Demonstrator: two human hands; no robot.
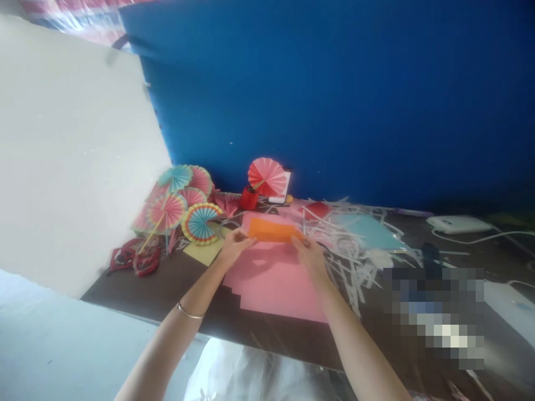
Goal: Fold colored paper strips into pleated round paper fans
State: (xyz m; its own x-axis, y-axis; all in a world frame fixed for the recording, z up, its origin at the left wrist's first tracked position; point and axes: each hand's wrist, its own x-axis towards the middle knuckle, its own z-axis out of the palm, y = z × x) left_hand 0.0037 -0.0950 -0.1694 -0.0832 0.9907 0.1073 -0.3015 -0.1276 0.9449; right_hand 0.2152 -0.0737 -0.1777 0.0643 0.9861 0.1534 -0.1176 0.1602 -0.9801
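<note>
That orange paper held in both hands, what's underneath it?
Pink paper shows past the near and far edges of the orange paper, so it probably continues beneath. The part directly underneath is covered, and I can't tell whether the two touch.

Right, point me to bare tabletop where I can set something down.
Front left: dark tabletop between the red items, yellow sheet and left forearm. A thin strip also runs in front of the pink sheets. Crowded: back left with paper fans, and right of the pink sheets with white paper strips. Hand-held orange paper takes the middle.
</note>
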